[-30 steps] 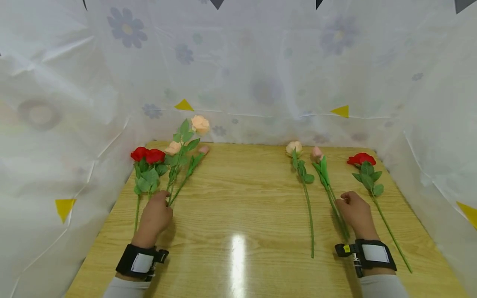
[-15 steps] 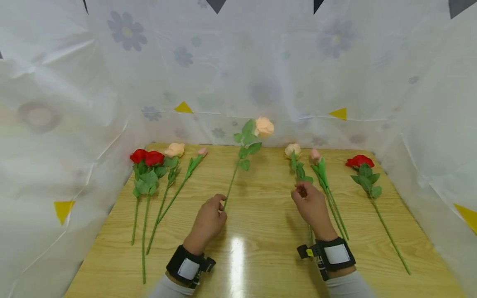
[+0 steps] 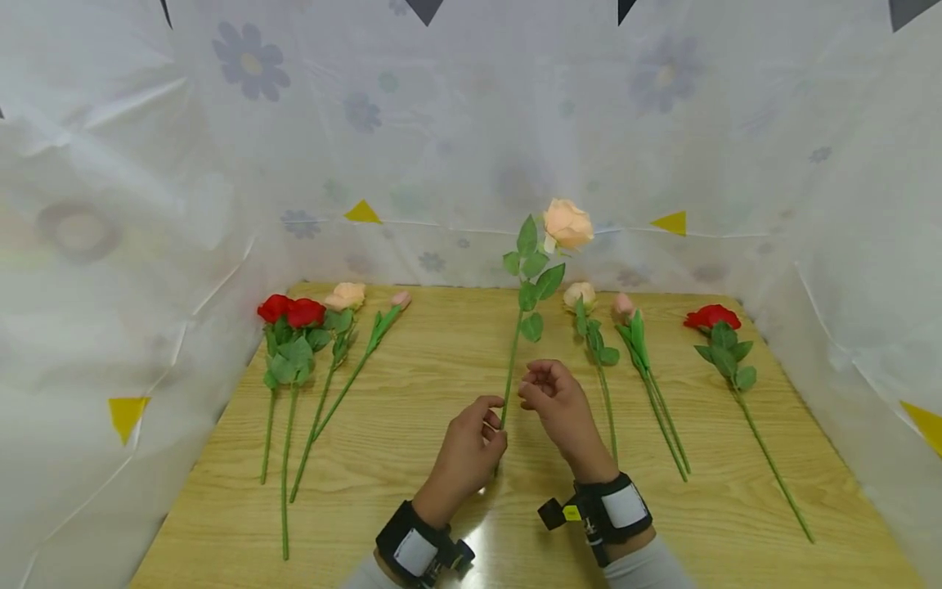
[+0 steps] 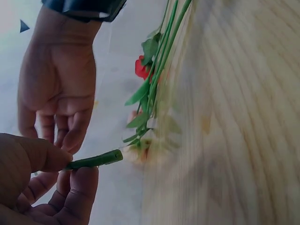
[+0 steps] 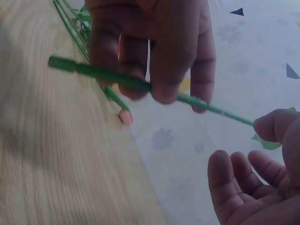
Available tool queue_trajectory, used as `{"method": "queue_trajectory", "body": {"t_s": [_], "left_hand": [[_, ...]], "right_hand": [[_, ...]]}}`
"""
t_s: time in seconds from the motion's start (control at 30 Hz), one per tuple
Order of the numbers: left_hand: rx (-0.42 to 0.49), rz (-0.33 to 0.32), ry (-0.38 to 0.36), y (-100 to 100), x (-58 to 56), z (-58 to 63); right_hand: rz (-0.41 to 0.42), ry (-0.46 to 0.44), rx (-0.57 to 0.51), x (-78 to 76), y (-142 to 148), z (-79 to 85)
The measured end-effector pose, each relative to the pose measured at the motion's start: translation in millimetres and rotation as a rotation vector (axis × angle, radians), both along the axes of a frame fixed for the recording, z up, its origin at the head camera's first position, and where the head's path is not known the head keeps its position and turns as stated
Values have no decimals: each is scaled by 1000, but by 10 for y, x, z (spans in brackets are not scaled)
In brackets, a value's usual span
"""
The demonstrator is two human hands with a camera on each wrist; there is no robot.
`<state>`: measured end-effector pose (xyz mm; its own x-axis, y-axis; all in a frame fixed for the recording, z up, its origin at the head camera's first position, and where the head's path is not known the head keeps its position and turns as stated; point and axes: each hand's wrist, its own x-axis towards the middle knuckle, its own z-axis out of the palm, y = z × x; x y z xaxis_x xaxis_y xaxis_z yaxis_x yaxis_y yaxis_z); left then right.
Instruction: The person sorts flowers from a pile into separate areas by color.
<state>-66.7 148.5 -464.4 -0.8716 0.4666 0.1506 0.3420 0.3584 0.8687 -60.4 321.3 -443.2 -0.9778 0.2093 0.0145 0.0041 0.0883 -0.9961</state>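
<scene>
A peach rose (image 3: pixel 567 225) with green leaves stands nearly upright over the middle of the table. My left hand (image 3: pixel 468 448) pinches its stem between thumb and fingers. In the left wrist view the cut stem end (image 4: pixel 110 157) sticks out past the thumb and fingertips. My right hand (image 3: pixel 562 413) is just right of the stem, fingers loosely bent. The right wrist view has the right hand's thumb (image 5: pixel 272 127) overlapping the stem, with its other fingers apart from it. Right behind that hand lies a cream rose (image 3: pixel 580 296).
On the left lie two red roses (image 3: pixel 304 312), another peach rose (image 3: pixel 346 296) and a pink tulip (image 3: pixel 401 300). On the right lie pink tulips (image 3: pixel 623 307) and a red rose (image 3: pixel 714 316). White sheeting (image 3: pixel 471 147) walls the wooden table (image 3: pixel 412 384).
My left hand has taken the peach rose from the left group and carried it right to the middle. The right hand has moved left from beside the tulips towards the stem.
</scene>
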Motion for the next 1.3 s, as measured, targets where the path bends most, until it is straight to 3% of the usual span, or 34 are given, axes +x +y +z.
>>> {"method": "queue_trajectory", "body": {"t_s": [0.27, 0.6, 0.8, 0.97, 1.13, 1.3], "left_hand": [[5, -11, 8, 77, 50, -26], [-9, -31, 34, 121, 54, -57], [-63, -69, 29, 89, 24, -47], [-157, -31, 83, -188, -143, -29], [-280, 83, 92, -636, -427, -8], [-395, 171, 93, -1107, -669, 46]], "right_hand": [[-45, 15, 115, -1, -147, 21], [-56, 21, 55, 8, -109, 10], [-68, 13, 124, 11, 18, 22], [-77, -55, 335, 10, 322, 80], [-59, -127, 566, 16, 750, 130], [-91, -188, 694, 50, 1103, 75]]}}
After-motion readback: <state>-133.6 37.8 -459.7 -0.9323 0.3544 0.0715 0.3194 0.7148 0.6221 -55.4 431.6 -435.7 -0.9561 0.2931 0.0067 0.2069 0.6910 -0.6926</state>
